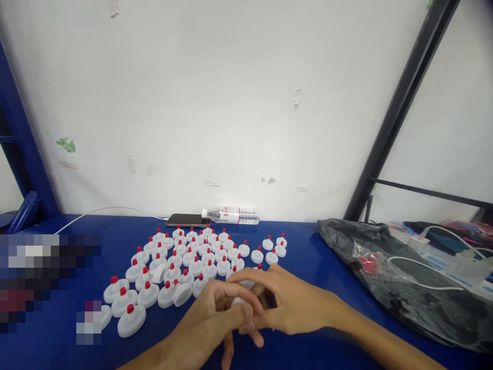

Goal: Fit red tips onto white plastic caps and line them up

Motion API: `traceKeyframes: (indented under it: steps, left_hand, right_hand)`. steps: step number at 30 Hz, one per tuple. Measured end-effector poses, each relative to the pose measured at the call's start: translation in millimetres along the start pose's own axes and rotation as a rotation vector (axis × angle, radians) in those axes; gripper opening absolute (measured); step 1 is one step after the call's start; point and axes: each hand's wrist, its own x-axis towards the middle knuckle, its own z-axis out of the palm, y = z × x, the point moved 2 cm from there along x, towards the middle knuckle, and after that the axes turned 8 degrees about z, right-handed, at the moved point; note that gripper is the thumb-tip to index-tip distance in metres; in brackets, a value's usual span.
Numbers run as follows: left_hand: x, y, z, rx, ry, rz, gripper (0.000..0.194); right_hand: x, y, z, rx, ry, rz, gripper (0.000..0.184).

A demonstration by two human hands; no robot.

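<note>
Left hand (217, 313) pinches a small white piece (238, 302), mostly hidden, above the blue table (308, 267); right hand (296, 303) meets it there, its own grip impossible to tell. Red-tipped caps (195, 267) stand beyond, mostly leftward, before a bottle (233, 216).

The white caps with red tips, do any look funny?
Yes, two: a front cap is tilted over, and so is another cap behind it, farther left. Most other caps sit flat, red tips up.

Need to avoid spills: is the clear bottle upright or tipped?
Tipped: the clear bottle lies on its side, white cap toward the left.
</note>
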Motion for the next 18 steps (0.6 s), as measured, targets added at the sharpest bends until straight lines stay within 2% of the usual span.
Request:
traceKeyframes:
  steps: [5,10,18]
  left_hand:
    - [2.2,-1.0,-2.5,-0.016,0.029,-0.018,0.041]
    - [4.5,-5.7,-7.4,-0.107,-0.024,-0.011,0.041]
    - [3.6,1.2,-5.5,-0.158,-0.019,-0.067,0.052]
  right_hand:
    - [0.8,2.4,1.3,-0.032,0.005,-0.047,0.047]
    - [3.1,1.0,-0.1,-0.029,0.061,-0.061,0.044]
    - [4.9,5.0,0.9,0.004,0.176,0.044,0.04]
